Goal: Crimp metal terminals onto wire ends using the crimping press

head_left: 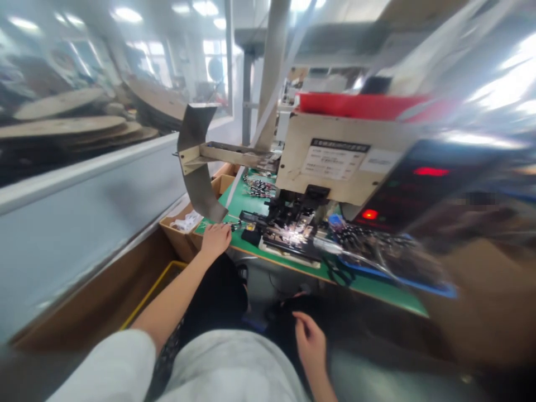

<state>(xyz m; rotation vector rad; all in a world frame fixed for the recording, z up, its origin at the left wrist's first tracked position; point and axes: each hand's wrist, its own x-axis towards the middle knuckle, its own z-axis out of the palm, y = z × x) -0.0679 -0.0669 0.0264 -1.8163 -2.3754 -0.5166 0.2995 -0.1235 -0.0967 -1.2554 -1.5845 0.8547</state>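
My left hand lies at the front left edge of the green worktop, its fingers bent down. Beside its fingertips are small dark and shiny pieces, too fine to name; whatever the fingers hold is hidden. To the right of that hand stands a bench machine with a cream housing and a brightly lit black metal work area. Over my lap, below the table edge, my right hand hangs loosely curled with a gap between thumb and fingers. Nothing shows in it.
A curved metal guide stands above my left hand. Cardboard boxes sit at the left, one holding white scraps. Black-handled scissors and a blue tray of bundled wires lie right of the machine. More wire bundles lie behind.
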